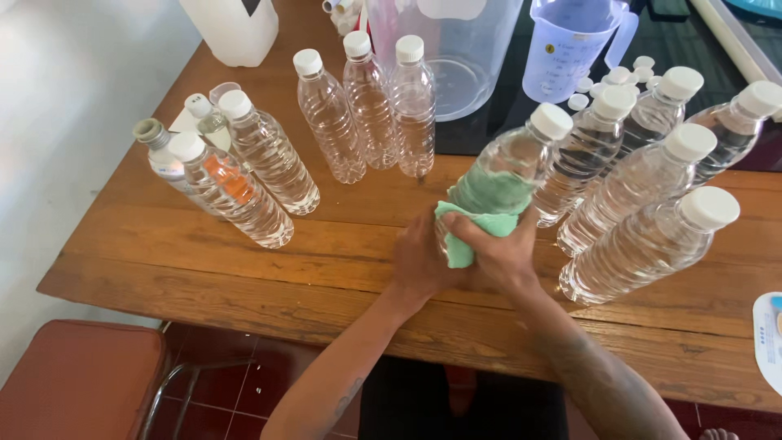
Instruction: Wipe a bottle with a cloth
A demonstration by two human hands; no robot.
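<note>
A clear plastic bottle [513, 159] with a white cap stands on the wooden table [244, 269], filled with clear liquid. My left hand [419, 261] grips its lower part. My right hand [501, 253] presses a green cloth [476, 224] against the bottle's base and side. Several capped clear bottles [652, 220] stand close to the right of my hands. Another three [371, 110] stand behind, and a further group [236, 167] stands at the left.
A lilac measuring jug [570, 49] and a clear plastic tub [464, 57] stand at the back, with loose white caps [607, 81] beside the jug. A white jerrycan [232, 28] is at the back left. A red chair seat [77, 379] is at the lower left.
</note>
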